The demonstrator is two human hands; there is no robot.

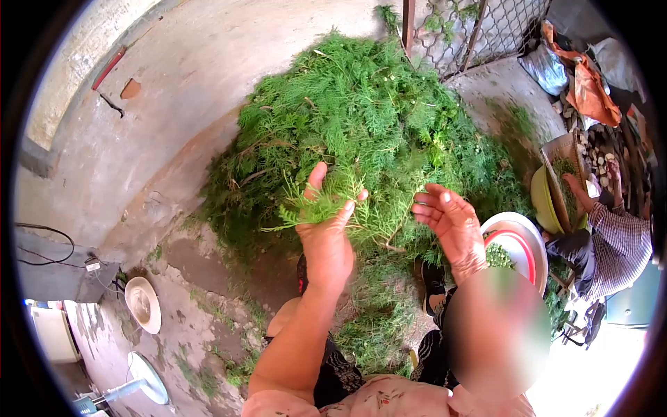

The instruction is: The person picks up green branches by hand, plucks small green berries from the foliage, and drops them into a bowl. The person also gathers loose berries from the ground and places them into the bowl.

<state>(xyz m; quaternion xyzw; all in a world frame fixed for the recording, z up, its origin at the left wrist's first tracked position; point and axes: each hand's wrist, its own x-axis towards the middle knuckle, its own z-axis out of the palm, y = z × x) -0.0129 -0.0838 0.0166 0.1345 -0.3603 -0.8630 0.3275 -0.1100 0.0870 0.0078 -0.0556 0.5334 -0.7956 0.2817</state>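
My left hand (325, 240) is closed around a feathery green evergreen sprig (306, 210), its thumb and fingertips pressed on the leafy stem. To the right, my right hand (453, 226) has its fingers curled together with the thumb against them; whether a bit of greenery is in them is hard to see. Just beyond both hands rises a large pile of cut evergreen branches (354, 104). Beside my right wrist stands a pale basin with a red-rimmed bowl (531, 257), with small green pieces in it.
Loose greenery (379, 323) covers the ground between my feet. At right, another person in a checked sleeve (622, 260) reaches into a container beside a yellow-green basin (544, 201). A straw hat (143, 306) and a fan (147, 379) are at left. A metal lattice gate (504, 28) stands behind.
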